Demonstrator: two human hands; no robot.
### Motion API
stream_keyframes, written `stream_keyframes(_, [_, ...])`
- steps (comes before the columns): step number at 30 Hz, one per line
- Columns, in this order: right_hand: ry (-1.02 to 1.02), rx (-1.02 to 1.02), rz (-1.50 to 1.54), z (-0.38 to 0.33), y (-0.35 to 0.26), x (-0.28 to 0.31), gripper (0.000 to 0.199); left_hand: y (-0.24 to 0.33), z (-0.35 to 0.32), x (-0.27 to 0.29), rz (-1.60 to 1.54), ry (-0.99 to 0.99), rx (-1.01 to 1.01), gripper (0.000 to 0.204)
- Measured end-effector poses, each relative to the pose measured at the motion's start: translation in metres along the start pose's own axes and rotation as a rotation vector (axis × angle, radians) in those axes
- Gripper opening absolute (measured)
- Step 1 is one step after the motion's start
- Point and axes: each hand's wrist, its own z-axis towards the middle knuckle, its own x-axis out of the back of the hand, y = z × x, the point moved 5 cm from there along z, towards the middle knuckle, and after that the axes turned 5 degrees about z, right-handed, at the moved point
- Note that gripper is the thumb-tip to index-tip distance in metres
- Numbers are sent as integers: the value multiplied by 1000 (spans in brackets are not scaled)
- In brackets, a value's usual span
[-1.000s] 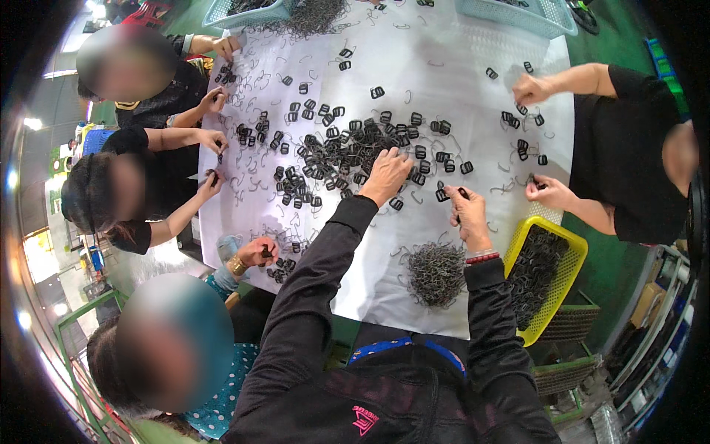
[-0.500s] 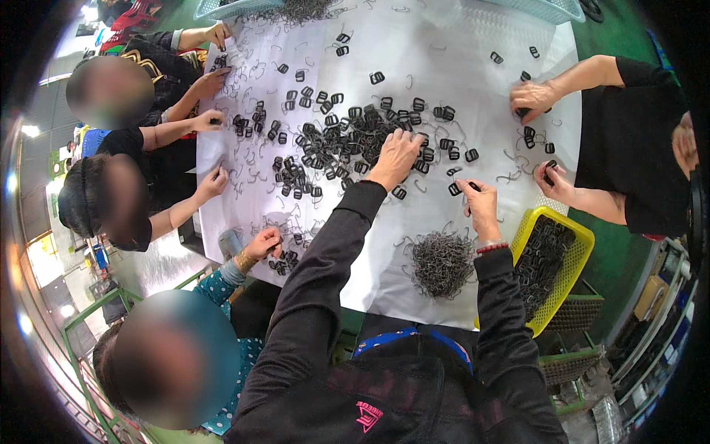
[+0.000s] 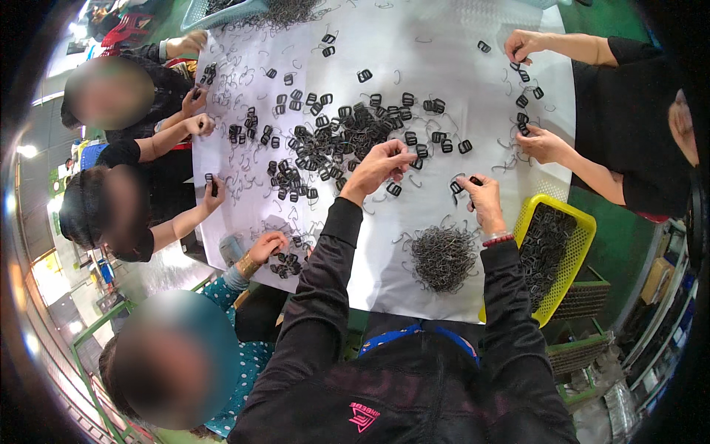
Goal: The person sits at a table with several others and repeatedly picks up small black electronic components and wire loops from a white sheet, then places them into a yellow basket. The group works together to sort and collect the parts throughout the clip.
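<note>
Over the white table, my left hand [image 3: 381, 167] is raised with its fingers curled together, near the right side of a heap of black buckles [image 3: 362, 129]. Whatever its fingertips hold is too small to make out. A loose buckle [image 3: 394, 189] lies just below that hand. To the right, my right hand [image 3: 484, 201] pinches a black buckle [image 3: 456, 188], with a thin wire piece by its fingertips. Nearer to me, below that hand, sits a mound of bent wire hooks [image 3: 444, 259].
A yellow basket [image 3: 575, 259] full of black buckles stands beside my right forearm. A light blue basket [image 3: 194, 18] is at the far left. Co-workers' hands [image 3: 543, 144] work along the right and left edges. Loose hooks and buckles are scattered over the white sheet [image 3: 384, 244].
My left hand has drawn back toward me from the buckle heap, and its fingers have curled. The right hand stays nearly in place. Co-workers' hands have shifted.
</note>
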Motion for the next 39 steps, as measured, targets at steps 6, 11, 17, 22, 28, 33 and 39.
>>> stream_keyframes(6, [6,-40,113,-7,-8,3,23,-27,35,-13,1431,477,-98,37])
stream_keyframes(11, [-358,-108,687,-35,-27,6,12,-53,41,-21,1604,432,-180,31])
stream_keyframes(17, [-801,-4,952,-85,-42,20,24,-22,-15,-8,366,85,-96,22])
stream_keyframes(22, [-712,6,803,-124,-21,33,40,-44,-67,-48,-86,-197,91,13])
stream_keyframes(28, [-598,-476,667,-211,60,50,50,-113,-65,-90,1160,18,-223,19])
stream_keyframes(33, [-489,-531,860,-271,105,66,41,-141,-59,-108,1573,171,-291,21])
stream_keyframes(39, [-429,-291,952,-272,95,96,37,-107,-76,-109,957,141,-53,31])
